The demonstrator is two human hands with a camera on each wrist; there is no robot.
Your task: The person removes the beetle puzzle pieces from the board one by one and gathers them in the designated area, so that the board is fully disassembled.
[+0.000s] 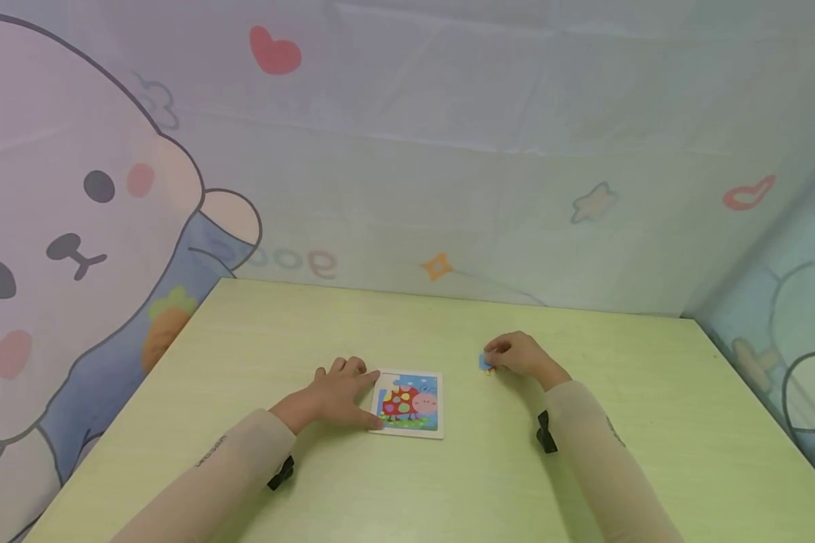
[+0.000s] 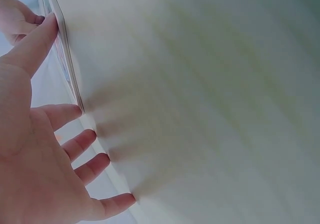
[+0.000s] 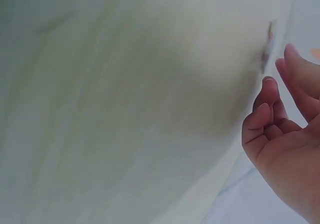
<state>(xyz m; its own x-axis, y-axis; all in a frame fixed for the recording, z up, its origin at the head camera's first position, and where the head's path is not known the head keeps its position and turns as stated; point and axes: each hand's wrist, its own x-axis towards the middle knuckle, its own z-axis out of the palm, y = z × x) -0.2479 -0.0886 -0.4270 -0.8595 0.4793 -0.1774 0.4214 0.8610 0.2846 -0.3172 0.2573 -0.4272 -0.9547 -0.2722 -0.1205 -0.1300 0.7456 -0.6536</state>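
Lying flat on the pale table (image 1: 380, 490), the ladybug puzzle (image 1: 407, 407) shows a bare pale patch at its upper-left corner. The left hand (image 1: 338, 396) is spread open, thumb and index finger touching the puzzle's left edge. The right hand (image 1: 521, 357) has curled fingers at a small blue piece (image 1: 484, 363), right of the puzzle and apart from it; whether it is gripped cannot be determined. A printed cloth (image 1: 448, 151) hangs behind.
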